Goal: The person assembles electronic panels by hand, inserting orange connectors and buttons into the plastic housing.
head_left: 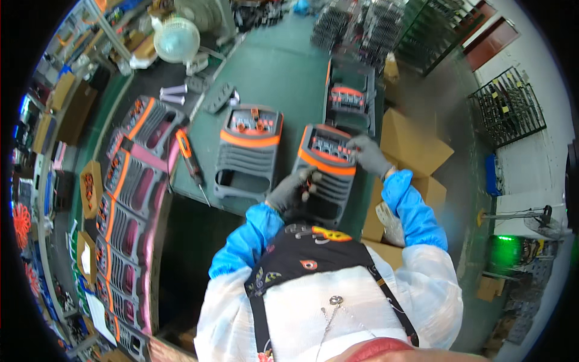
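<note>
A grey plastic housing (332, 188) with an orange band and a dark control panel lies in front of me on the green table (265, 66). Over its left side, my left hand (292, 192), in a grey glove, has curled fingers around something small and dark that I cannot make out. At the panel's right end, the gloved fingers of my right hand (370, 156) are pinched together; what they hold, if anything, is hidden. Left of this housing lies a similar one (246, 158), with small orange-brown parts (254, 119) on its panel.
An orange electric screwdriver (189, 158) lies farther left. Several similar housings (123, 229) line the left bench. Another housing (350, 99) lies beyond my right hand, near open cardboard boxes (419, 145). Stacked dark parts (377, 30) stand at the back, and a fan (176, 40) at the far left.
</note>
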`<move>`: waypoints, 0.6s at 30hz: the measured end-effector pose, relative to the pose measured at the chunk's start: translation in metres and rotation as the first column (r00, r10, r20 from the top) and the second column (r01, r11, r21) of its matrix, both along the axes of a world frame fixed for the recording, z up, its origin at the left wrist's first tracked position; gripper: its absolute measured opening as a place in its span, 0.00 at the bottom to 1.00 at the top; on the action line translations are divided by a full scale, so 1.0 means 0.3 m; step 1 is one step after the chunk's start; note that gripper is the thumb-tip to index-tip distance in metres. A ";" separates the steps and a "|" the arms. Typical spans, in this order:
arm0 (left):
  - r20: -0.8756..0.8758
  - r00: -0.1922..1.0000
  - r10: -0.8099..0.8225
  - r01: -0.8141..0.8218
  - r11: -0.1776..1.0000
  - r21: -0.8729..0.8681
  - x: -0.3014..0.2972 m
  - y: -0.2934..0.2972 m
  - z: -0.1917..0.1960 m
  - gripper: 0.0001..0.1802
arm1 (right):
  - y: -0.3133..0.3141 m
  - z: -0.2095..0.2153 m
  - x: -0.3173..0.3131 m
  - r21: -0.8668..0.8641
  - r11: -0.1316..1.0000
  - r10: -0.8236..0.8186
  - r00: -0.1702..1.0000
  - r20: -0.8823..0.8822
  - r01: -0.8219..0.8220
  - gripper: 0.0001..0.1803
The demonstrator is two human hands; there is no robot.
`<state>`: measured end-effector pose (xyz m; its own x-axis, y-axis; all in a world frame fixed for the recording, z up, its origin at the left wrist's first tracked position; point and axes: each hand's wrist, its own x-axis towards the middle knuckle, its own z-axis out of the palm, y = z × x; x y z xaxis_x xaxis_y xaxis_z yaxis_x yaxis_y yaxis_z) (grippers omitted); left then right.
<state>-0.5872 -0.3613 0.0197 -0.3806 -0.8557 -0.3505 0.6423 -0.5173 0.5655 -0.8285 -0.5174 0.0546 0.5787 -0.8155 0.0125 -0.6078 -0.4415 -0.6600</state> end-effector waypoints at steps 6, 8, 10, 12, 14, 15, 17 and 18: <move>-0.006 1.000 0.017 -0.015 0.989 0.144 -0.050 0.013 0.001 0.26 | 0.001 0.015 0.011 0.101 0.994 -0.047 0.995 0.087 0.038 0.15; -0.061 0.998 0.030 -0.019 0.986 0.168 -0.058 0.013 -0.035 0.25 | 0.004 0.021 0.013 0.081 0.997 0.000 1.000 -0.019 0.001 0.14; 0.025 1.000 0.003 -0.006 0.992 0.130 -0.055 0.003 -0.031 0.29 | 0.007 0.018 0.017 0.053 0.998 0.040 0.992 -0.117 -0.034 0.13; 0.020 1.000 0.003 -0.005 0.993 0.121 -0.063 0.000 -0.045 0.28 | 0.014 0.008 0.025 0.054 0.997 0.066 0.992 -0.105 -0.061 0.14; 0.059 0.998 -0.013 0.004 0.989 0.147 -0.068 -0.009 -0.032 0.25 | 0.011 0.005 0.029 0.079 0.994 0.082 0.990 -0.117 -0.073 0.14; 0.055 0.998 -0.014 0.005 0.988 0.154 -0.071 -0.012 -0.039 0.25 | 0.008 0.001 0.030 0.095 0.992 0.100 0.987 -0.125 -0.089 0.15; -0.050 0.999 0.012 -0.004 0.988 0.153 -0.072 -0.016 -0.056 0.23 | 0.001 -0.013 0.034 0.082 0.991 0.111 0.988 -0.106 -0.103 0.15; -0.055 0.998 0.011 -0.002 0.987 0.161 -0.073 -0.018 -0.047 0.23 | -0.001 -0.021 0.033 0.062 0.991 0.121 0.989 -0.085 -0.116 0.15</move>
<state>-0.6093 -0.3668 0.0056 -0.3984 -0.7921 -0.4625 0.6740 -0.5948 0.4382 -0.8187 -0.5176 0.0484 0.6683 -0.7388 -0.0870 -0.6101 -0.4775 -0.6323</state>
